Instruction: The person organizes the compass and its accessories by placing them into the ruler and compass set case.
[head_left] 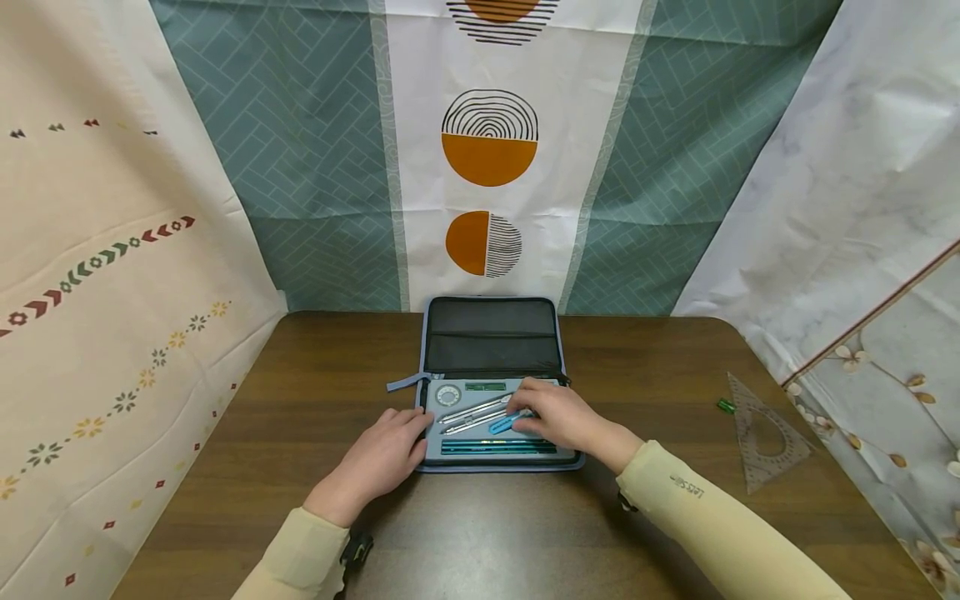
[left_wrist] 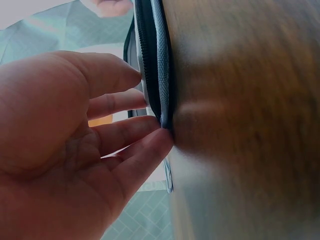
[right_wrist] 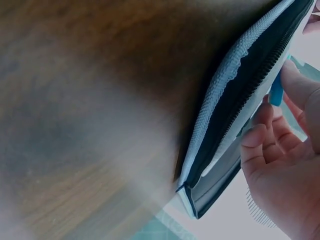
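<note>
An open zip-up geometry set case lies on the table with its dark lid raised at the back. Its grey-blue tray holds two silver compasses or similar metal drawing tools, several dark teal pencils, a round pale piece and a green strip. My right hand is over the tray's right half, pinching a small bright-blue flat piece between thumb and fingers; its exact kind is unclear. The fingertips of my left hand touch the case's left edge, fingers nearly straight.
At the right of the brown wooden table lies a clear set square, with a small green object beside it. A zip tab sticks out from the case's left side. Patterned cloths hang behind and at both sides.
</note>
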